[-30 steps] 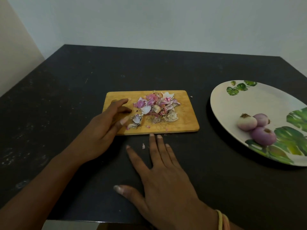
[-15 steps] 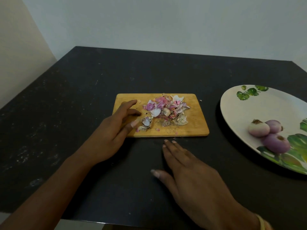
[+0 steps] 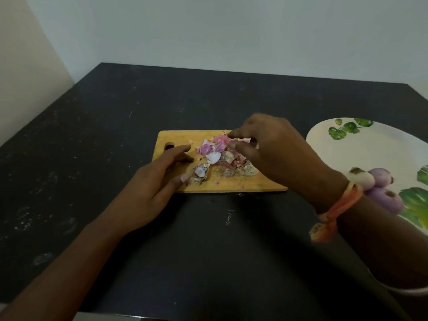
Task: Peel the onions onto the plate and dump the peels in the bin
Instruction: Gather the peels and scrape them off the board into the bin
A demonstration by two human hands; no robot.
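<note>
- Onion peels lie in one loose heap in the middle of the cutting board. They are pink, white and brown papery scraps, too many and too jumbled to count.
- By my judgement they weigh almost nothing. They are dry, thin and brittle, so they will crumble, cling to fingers and drift off at any draught or quick motion.
- Pinching them bit by bit looks slow. A surer hold would be to cup the heap between both palms, or to lift the board by its ends and carry the whole lot.
- A few pink crumbs sit apart from the heap near the board's front edge, and these could easily be left behind.
- The right hand is arched over the far side of the heap. Its fingers are curled down, with thumb and forefinger closing on a pale pink scrap at the top.
- The left hand rests on the board's left end with its fingers stretched out and grasping nothing. The fingertips are just at the heap's edge.
- One board lies on the dark table.
- One leaf-patterned plate stands to the right, well apart from the board.
- Three peeled onions sit on the plate, touching one another.
- No bin is in view.
</note>
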